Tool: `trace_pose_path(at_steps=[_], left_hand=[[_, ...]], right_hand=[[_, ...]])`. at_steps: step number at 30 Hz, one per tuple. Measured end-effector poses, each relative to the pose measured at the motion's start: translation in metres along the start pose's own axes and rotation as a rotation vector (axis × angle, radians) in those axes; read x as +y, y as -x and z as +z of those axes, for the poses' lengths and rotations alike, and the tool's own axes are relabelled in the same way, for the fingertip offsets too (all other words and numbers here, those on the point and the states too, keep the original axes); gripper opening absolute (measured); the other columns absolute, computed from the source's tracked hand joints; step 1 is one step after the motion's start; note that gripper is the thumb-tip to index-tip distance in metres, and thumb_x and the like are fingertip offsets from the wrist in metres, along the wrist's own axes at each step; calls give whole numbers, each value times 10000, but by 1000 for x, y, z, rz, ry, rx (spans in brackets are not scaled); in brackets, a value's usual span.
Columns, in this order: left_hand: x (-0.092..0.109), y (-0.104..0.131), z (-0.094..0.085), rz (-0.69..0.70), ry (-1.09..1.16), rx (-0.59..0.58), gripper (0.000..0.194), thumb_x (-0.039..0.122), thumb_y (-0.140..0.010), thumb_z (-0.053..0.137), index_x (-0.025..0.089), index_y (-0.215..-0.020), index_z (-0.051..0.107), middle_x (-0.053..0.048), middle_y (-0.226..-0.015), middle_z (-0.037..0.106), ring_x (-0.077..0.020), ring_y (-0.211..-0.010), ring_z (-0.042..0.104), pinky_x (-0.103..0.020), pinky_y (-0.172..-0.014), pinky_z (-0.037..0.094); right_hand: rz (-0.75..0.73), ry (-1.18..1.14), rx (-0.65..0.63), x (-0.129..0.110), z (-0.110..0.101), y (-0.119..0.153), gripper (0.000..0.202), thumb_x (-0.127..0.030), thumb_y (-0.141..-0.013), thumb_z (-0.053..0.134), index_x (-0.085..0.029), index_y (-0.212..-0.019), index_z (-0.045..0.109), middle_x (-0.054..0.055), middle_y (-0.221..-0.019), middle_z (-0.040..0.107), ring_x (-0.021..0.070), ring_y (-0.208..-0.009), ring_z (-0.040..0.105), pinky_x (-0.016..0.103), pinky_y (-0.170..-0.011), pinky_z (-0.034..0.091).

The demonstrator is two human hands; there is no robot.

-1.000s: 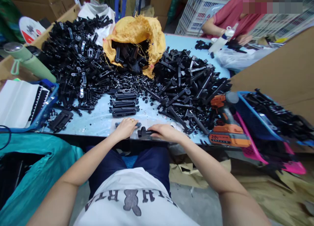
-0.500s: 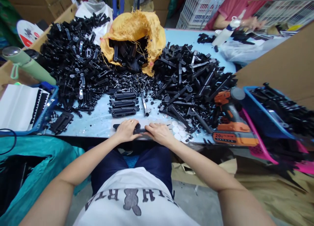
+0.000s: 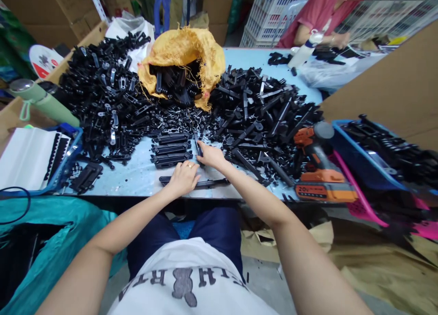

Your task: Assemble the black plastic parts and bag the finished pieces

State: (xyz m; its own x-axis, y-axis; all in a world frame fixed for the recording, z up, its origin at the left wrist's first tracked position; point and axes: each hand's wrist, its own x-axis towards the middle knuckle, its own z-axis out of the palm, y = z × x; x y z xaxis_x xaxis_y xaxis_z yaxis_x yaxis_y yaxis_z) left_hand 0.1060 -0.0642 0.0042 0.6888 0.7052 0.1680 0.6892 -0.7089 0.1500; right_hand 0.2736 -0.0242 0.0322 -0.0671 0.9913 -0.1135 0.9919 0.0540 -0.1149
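Observation:
Near the table's front edge lies a long black part [image 3: 214,183], flat and running sideways. My left hand [image 3: 185,178] rests over its left portion, fingers apart, fingertips close to the lowest of several stacked black assemblies [image 3: 171,148]. Farther up and to the right, my right hand [image 3: 210,155] has its fingers closed on a narrow black bar [image 3: 197,144] that stands lengthwise beside the stack. Small screws and pins [image 3: 185,119] are strewn behind the stack.
Heaps of black parts [image 3: 109,91] fill the left and right, around a yellow sack [image 3: 185,43]. An orange cordless drill [image 3: 318,169] lies at right by a blue basket [image 3: 386,169]. A green bottle [image 3: 44,103] stands left. Across the table is a person in red [image 3: 311,14].
My right hand has left the long black part and moved up to the narrow bar. My left hand has shifted slightly right, and its fingers have spread. The view has tilted slightly.

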Motion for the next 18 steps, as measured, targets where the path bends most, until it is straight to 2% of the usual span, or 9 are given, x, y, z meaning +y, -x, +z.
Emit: trace_pose_path(at_steps=[2, 4, 7, 8, 9, 11, 14, 16, 18], left_hand=[[-3, -21, -6, -31, -82, -19, 218, 186, -880, 405, 137, -1009, 574, -120, -1022, 597, -251, -1010, 490, -373, -792, 374], [-7, -48, -8, -32, -134, -21, 228, 107, -859, 387, 128, -957, 592, -128, -998, 601, -252, -1001, 489, -372, -780, 368], [-9, -97, -2, -3, -107, -27, 275, 67, -858, 377, 111, -1029, 588, -144, -1049, 601, -258, -1043, 483, -396, -825, 360], [-7, -112, 2, -5, -82, -48, 265, 61, -854, 389, 103, -1004, 603, -144, -1019, 615, -258, -1029, 497, -402, -834, 361], [-6, -126, 5, -14, -57, -67, 245, 55, -846, 406, 93, -957, 621, -146, -980, 629, -257, -1005, 515, -404, -836, 367], [-3, -142, 8, -44, -18, -84, 217, 41, -828, 432, 72, -857, 645, -154, -911, 645, -253, -950, 549, -393, -826, 386], [-9, -132, 0, -86, 10, -39, 227, 62, -839, 427, 51, -895, 647, -176, -966, 641, -243, -950, 566, -367, -821, 413], [-20, -101, -11, -168, 148, 53, 217, 143, -856, 461, 70, -950, 642, -154, -986, 645, -220, -934, 582, -341, -818, 434], [-35, -58, -23, -373, 544, 219, 223, 271, -824, 555, 109, -941, 653, -100, -916, 670, -181, -832, 612, -307, -772, 466]], right_hand=[[-4, -28, -24, 6, -11, -14, 579, -407, -816, 533, -224, -1343, 379, 72, -990, 664, 230, -895, 611, 299, -732, 431], [18, -36, 128, 17, -30, -23, 501, -399, -851, 473, -246, -1323, 406, 62, -1009, 654, 231, -924, 592, 312, -751, 433], [77, 43, 396, 33, -55, -30, 430, -323, -912, 360, -187, -1316, 419, 120, -1137, 592, 264, -1046, 516, 354, -809, 417], [91, 74, 400, 35, -57, -31, 399, -272, -915, 346, -158, -1282, 453, 137, -1138, 585, 267, -1050, 508, 356, -813, 414], [91, 99, 345, 36, -55, -31, 364, -221, -908, 342, -137, -1227, 496, 146, -1112, 593, 262, -1028, 516, 348, -806, 416], [54, 120, 156, 35, -41, -29, 310, -145, -887, 347, -122, -1111, 561, 142, -1038, 618, 235, -960, 543, 316, -777, 427], [-81, 114, -1, 37, -7, -26, 312, -114, -878, 376, -131, -1133, 556, 124, -1075, 612, 211, -975, 540, 283, -787, 431], [-184, 86, -15, 42, 10, -26, 310, -101, -875, 390, -132, -1122, 576, 123, -1084, 608, 205, -1000, 532, 277, -815, 425], [-258, 8, 3, 47, 19, -24, 263, -87, -861, 418, -121, -1010, 632, 124, -1018, 620, 201, -976, 545, 278, -821, 427]])
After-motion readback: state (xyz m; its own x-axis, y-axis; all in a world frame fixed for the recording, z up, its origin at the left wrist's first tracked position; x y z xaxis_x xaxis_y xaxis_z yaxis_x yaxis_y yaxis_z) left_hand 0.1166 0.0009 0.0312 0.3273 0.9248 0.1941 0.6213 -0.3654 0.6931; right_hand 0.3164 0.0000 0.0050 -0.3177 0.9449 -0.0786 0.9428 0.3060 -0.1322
